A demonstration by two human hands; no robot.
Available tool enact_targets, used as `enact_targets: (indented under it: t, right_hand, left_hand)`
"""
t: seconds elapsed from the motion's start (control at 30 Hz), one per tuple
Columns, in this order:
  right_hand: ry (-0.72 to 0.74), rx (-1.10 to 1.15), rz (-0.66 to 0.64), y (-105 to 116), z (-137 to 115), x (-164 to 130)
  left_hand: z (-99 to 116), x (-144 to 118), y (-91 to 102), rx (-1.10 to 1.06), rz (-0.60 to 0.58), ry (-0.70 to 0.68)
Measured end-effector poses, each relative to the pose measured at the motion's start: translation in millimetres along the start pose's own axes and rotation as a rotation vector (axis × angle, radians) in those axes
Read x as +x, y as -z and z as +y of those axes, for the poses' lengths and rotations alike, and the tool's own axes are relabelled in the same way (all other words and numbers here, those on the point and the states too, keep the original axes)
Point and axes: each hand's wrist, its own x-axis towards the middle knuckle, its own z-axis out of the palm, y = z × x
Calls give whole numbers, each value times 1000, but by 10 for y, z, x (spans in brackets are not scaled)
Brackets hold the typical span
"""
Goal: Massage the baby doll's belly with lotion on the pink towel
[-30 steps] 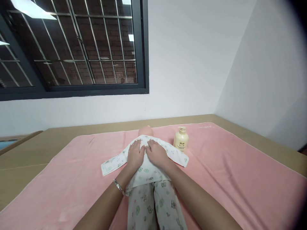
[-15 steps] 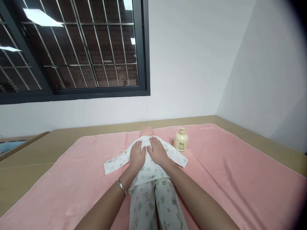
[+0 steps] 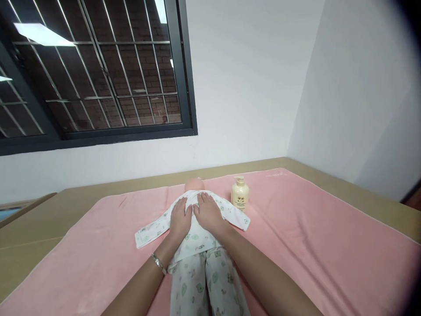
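From the head camera, a baby doll dressed in a white cotton top and trousers printed with small green bears lies on its back along the middle of a pink terry towel. Its bare, peach-coloured head points to twelve o'clock and its legs run toward six o'clock, out of the lower edge of the picture. The doll's sleeves spread out flat to nine and three o'clock.

The left hand lies palm down on the doll's chest, fingers stretched out flat and released, gripping nothing. A thin silver bracelet circles the left wrist. The right hand lies just beside it, also palm down on the chest, its fingers open and flat on the cloth. The two hands touch at the thumbs over the middle of the top. Both forearms come in from six o'clock on either side of the doll's legs.

At two o'clock from the hands, near the doll's right-hand sleeve but apart from it, a cream-coloured plastic pump bottle stands upright on the towel. The towel covers a tan counter, whose bare surface shows at nine, twelve and three o'clock. Beyond it rise white walls, and at eleven o'clock a dark-framed window with metal bars.
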Motion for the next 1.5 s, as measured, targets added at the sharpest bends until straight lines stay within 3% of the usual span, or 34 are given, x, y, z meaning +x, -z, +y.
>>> enact_targets:
  t: [0.17, 0.27, 0.33, 0.5, 0.67, 0.83, 0.97, 1.07, 1.2, 1.3, 1.4, 1.5]
  right_hand:
    - [102, -9, 116, 93, -67, -22]
    - [187, 36, 20, 88, -92, -48]
    - [186, 59, -5, 71, -102, -60]
    - [134, 86, 123, 37, -137, -71]
    - [140, 115, -28, 70, -156, -59]
    - [126, 144, 59, 133, -170, -71]
    - [112, 99, -11, 118, -199, -92]
    - [125, 116, -43, 270, -220, -68]
    - [91, 248, 75, 812, -146, -17]
    - [-2, 371, 187, 1280, 59, -26]
    - [-142, 452, 266, 1583, 372, -51]
    - [-288, 421, 272, 1637, 679, -26]
  left_hand:
    - [75, -66, 34, 8, 74, -1]
    - [95, -101, 42, 3, 80, -15]
    - [88, -113, 38, -5, 79, -10]
    - [28, -123, 8, -23, 87, -11]
    - [-37, -124, -20, -40, 103, -2]
    - [-47, -115, -21, -49, 110, 3]
    - [-22, -84, 10, -30, 94, 12]
    - [40, -75, 60, -32, 76, 17]
    - [301, -131, 183, -126, 60, 20]
    - [645, -211, 301, -438, -28, 92]
    - [1029, -244, 379, -844, -193, 255]
    - [1361, -132, 360, -1235, -354, 526]
